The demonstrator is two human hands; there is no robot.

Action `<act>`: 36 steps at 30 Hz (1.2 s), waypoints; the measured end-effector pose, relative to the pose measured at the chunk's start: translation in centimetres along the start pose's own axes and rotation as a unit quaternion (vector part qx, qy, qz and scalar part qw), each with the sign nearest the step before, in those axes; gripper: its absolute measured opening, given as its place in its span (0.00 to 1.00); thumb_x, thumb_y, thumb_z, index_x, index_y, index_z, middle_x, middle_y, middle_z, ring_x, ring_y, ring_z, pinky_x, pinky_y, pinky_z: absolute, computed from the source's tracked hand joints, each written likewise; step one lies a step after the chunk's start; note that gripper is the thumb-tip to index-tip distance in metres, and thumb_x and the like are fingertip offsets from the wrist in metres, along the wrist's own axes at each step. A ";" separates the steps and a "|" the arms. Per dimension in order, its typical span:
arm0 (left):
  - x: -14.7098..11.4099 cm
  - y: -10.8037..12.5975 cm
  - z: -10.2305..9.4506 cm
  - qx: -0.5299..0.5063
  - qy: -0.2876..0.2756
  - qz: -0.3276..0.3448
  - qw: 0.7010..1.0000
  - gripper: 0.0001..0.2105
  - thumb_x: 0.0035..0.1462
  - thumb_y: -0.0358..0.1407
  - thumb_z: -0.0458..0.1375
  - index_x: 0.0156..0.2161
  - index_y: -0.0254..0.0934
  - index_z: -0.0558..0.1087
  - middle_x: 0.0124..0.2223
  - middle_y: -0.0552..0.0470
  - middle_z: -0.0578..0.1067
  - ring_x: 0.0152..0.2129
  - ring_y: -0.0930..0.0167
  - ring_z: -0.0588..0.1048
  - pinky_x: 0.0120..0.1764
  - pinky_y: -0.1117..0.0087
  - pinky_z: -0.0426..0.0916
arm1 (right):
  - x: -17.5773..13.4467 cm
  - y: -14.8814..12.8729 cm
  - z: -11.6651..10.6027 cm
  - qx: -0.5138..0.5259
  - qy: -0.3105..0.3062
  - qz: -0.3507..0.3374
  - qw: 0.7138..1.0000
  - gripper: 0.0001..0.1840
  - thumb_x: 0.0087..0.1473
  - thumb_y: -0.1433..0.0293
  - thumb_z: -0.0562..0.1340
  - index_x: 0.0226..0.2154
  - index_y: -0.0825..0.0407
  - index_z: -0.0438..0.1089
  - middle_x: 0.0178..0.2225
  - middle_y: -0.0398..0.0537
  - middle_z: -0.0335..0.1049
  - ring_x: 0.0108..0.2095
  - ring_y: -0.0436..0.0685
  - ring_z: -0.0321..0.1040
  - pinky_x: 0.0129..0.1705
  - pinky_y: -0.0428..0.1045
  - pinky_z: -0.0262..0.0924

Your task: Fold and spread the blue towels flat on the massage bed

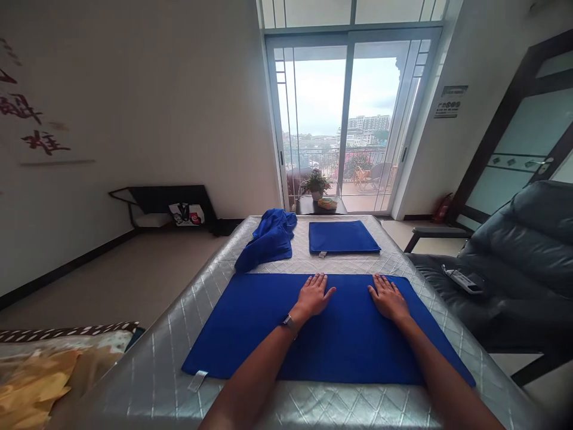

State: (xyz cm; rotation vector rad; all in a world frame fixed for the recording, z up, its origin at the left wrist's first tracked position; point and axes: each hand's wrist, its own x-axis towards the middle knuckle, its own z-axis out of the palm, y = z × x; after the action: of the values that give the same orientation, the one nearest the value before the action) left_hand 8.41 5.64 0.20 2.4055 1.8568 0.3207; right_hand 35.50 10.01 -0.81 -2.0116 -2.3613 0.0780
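My left hand (312, 295), right hand (388, 297) lie flat, uncurled, on spread cloth (349, 346), smooth, not yet compact; folded cloth (343, 237) looks done, crumpled cloth (271, 239) seems unstarted.

Armchair (523, 251) cropped, cloth tag (197, 381) unreadable

At the frame's right, a dark armchair (519, 263) and a red fire extinguisher (442, 209); above centre, 1 potted plant (316, 184) before 2 glass door panels (316, 101).
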 end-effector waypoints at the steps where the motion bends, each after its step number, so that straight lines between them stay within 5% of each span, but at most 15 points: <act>1: 0.1 -0.2 0.2 -0.006 -0.007 -0.007 1.000 0.36 0.69 0.55 0.29 0.71 0.35 0.53 0.72 0.46 0.53 0.70 0.64 0.49 0.69 0.57 0.45 | 0.0 0.0 0.0 0.004 0.001 -0.001 1.000 0.37 0.67 0.56 0.39 0.71 0.58 0.43 0.73 0.47 0.39 0.72 0.57 0.34 0.71 0.57 0.30; 4: -1.1 -4.1 -0.4 0.003 -0.014 -0.047 0.999 0.35 0.69 0.56 0.31 0.71 0.37 0.52 0.73 0.47 0.52 0.70 0.64 0.48 0.69 0.56 0.44 | 0.2 0.2 0.1 0.014 0.004 -0.009 1.000 0.37 0.67 0.56 0.40 0.71 0.58 0.43 0.73 0.48 0.39 0.72 0.58 0.33 0.71 0.58 0.30; 11: -8.3 -20.1 -3.9 0.056 -0.025 -0.207 0.976 0.35 0.69 0.54 0.34 0.72 0.33 0.48 0.74 0.44 0.48 0.70 0.62 0.47 0.69 0.53 0.43 | 0.8 6.5 1.1 -0.008 -0.001 0.004 1.000 0.37 0.67 0.56 0.39 0.71 0.58 0.44 0.73 0.49 0.40 0.72 0.59 0.37 0.71 0.60 0.35; 15: -10.6 -24.2 -4.5 0.063 -0.006 -0.233 0.970 0.35 0.69 0.54 0.34 0.72 0.32 0.48 0.73 0.42 0.50 0.70 0.60 0.48 0.68 0.52 0.45 | 1.0 10.4 1.2 -0.042 0.014 0.031 0.999 0.36 0.67 0.61 0.39 0.70 0.65 0.47 0.72 0.57 0.43 0.71 0.58 0.40 0.70 0.56 0.39; 19: -10.5 -24.1 -4.8 0.073 -0.005 -0.239 0.968 0.36 0.69 0.54 0.35 0.71 0.30 0.50 0.73 0.40 0.51 0.70 0.60 0.50 0.69 0.54 0.45 | 1.1 9.2 -0.5 -0.099 0.007 0.068 0.993 0.34 0.65 0.65 0.43 0.67 0.67 0.54 0.70 0.62 0.48 0.70 0.63 0.45 0.70 0.61 0.39; 22: -9.0 -21.4 -4.8 0.086 0.054 -0.223 0.969 0.35 0.70 0.52 0.35 0.70 0.27 0.53 0.72 0.38 0.54 0.69 0.58 0.52 0.68 0.54 0.47 | 0.5 3.8 -2.1 -0.114 0.064 0.036 0.991 0.32 0.63 0.71 0.43 0.65 0.68 0.59 0.67 0.67 0.54 0.69 0.65 0.48 0.70 0.63 0.36; 24: -7.4 -17.7 -4.2 0.078 0.094 -0.170 0.978 0.33 0.70 0.50 0.35 0.69 0.28 0.56 0.71 0.38 0.58 0.68 0.58 0.54 0.68 0.55 0.50 | -0.2 -2.0 -2.6 -0.082 0.092 -0.041 0.991 0.32 0.64 0.70 0.41 0.66 0.65 0.58 0.67 0.65 0.54 0.69 0.63 0.47 0.70 0.61 0.35; 27: -4.4 -10.4 -2.5 0.043 0.092 -0.033 0.994 0.30 0.71 0.49 0.36 0.68 0.33 0.60 0.69 0.40 0.62 0.68 0.62 0.57 0.67 0.57 0.53 | -1.2 -11.5 -2.0 0.001 0.046 -0.159 0.986 0.33 0.67 0.64 0.40 0.69 0.61 0.53 0.70 0.56 0.49 0.70 0.59 0.43 0.71 0.56 0.38; 30: -2.4 -4.9 -0.5 0.012 0.075 0.030 0.997 0.30 0.71 0.49 0.35 0.68 0.35 0.59 0.70 0.42 0.59 0.68 0.65 0.55 0.68 0.58 0.51 | -1.6 -17.4 -0.9 0.029 -0.005 -0.196 0.980 0.34 0.67 0.63 0.39 0.70 0.59 0.49 0.72 0.51 0.44 0.71 0.56 0.38 0.71 0.55 0.36; 33: -2.6 -4.9 -0.1 -0.002 0.042 0.000 0.999 0.32 0.70 0.52 0.33 0.69 0.37 0.57 0.71 0.44 0.58 0.69 0.64 0.53 0.68 0.55 0.49 | -1.2 -16.5 -0.2 0.033 -0.030 -0.180 0.983 0.35 0.68 0.60 0.39 0.71 0.58 0.46 0.72 0.49 0.40 0.72 0.56 0.35 0.71 0.56 0.32; 36: -4.6 -10.0 -1.4 0.012 0.014 -0.069 0.997 0.33 0.69 0.55 0.33 0.70 0.39 0.55 0.72 0.46 0.55 0.69 0.64 0.51 0.69 0.55 0.46 | -0.5 -9.9 -0.3 0.025 -0.031 -0.125 0.991 0.37 0.68 0.55 0.38 0.71 0.56 0.44 0.73 0.48 0.38 0.72 0.56 0.34 0.71 0.57 0.32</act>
State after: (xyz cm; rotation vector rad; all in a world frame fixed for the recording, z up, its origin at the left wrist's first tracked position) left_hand -2.43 3.65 -0.87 2.2836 2.0384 0.3246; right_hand 25.88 7.99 0.07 -1.7011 -2.5994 0.1918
